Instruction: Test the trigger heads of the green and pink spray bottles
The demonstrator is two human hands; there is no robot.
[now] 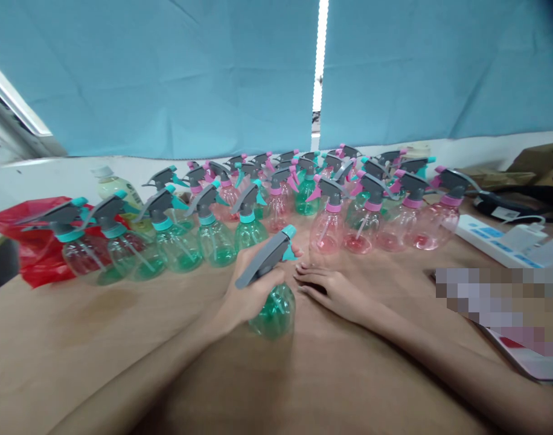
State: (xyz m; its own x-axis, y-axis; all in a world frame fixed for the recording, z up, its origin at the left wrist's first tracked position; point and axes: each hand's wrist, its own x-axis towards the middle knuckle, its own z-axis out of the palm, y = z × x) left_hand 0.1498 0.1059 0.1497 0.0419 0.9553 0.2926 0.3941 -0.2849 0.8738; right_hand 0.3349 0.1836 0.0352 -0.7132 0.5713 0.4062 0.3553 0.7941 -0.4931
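Note:
In the middle of the table, my left hand (252, 287) grips a green spray bottle (276, 314) by the neck, just under its grey head with a turquoise nozzle. The bottle stands upright, and my fingers hide its collar. Just to its right, my right hand (326, 287) lies palm down on the tabletop, fingers stretched out, holding nothing. Behind my left hand, a row of green spray bottles (217, 244) with turquoise collars runs to the left. A row of pink spray bottles (327, 229) with pink collars stands beyond my right hand.
More pink and green sprayers (307, 193) crowd the back. At the left are a red plastic bag (36, 254) and a pale bottle with a white cap (118, 187). A white power strip (494, 238) and a partly blurred tablet-like device (530, 356) lie at the right. Blue cloth (190, 78) hangs behind.

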